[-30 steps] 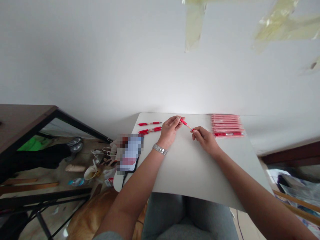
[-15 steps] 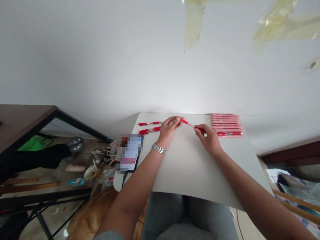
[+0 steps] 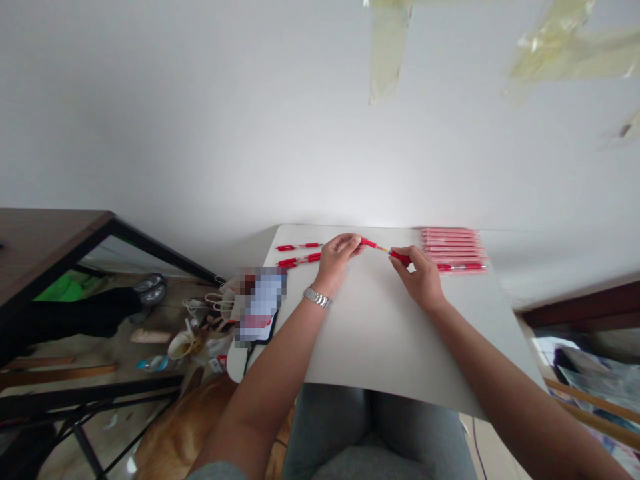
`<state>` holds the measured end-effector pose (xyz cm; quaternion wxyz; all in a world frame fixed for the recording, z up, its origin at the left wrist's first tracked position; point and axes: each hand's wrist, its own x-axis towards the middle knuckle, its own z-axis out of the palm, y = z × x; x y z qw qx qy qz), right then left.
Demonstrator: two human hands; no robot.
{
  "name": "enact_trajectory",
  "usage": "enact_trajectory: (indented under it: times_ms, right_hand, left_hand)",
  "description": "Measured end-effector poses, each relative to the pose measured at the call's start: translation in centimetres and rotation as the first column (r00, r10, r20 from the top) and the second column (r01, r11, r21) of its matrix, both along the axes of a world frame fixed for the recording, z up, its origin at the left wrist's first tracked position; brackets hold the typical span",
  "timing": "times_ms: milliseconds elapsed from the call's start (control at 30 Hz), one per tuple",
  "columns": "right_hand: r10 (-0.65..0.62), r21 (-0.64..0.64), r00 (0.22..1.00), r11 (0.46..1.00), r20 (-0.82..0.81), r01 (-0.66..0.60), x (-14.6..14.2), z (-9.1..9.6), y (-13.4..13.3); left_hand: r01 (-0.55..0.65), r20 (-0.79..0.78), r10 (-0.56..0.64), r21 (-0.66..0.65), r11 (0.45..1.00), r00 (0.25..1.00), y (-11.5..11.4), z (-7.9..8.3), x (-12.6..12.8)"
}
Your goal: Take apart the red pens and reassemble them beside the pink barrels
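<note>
White bench (image 3: 380, 333), far edge: left hand (image 3: 336, 259) and right hand (image 3: 421, 279), both grips pinching ends of the red pen (image 3: 381, 249); hold the halves dead straight, I'd say.

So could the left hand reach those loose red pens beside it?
Probably yes: the loose red pens lie on the table just beside the left hand, nothing between. But it is pinching one end of the held red pen, shared with the right hand, so it must let go first.
</note>
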<state>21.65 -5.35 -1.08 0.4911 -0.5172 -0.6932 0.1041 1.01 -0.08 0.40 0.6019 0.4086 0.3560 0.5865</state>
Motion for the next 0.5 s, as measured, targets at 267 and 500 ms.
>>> enact_trajectory:
  times_ms: [267, 500]
  right_hand:
    - [0.122, -0.160, 0.993, 0.980, -0.008, -0.122, -0.14, 0.51, -0.08]
    - [0.115, -0.330, 0.988, 0.933, -0.104, -0.143, -0.30, 0.23, -0.40]
  left_hand:
    - [0.008, 0.075, -0.007, -0.002, 1.000, 0.997, -0.06, 0.02, 0.30]
    - [0.080, 0.126, -0.079, 0.002, 0.997, 0.989, -0.42, 0.46, 0.46]
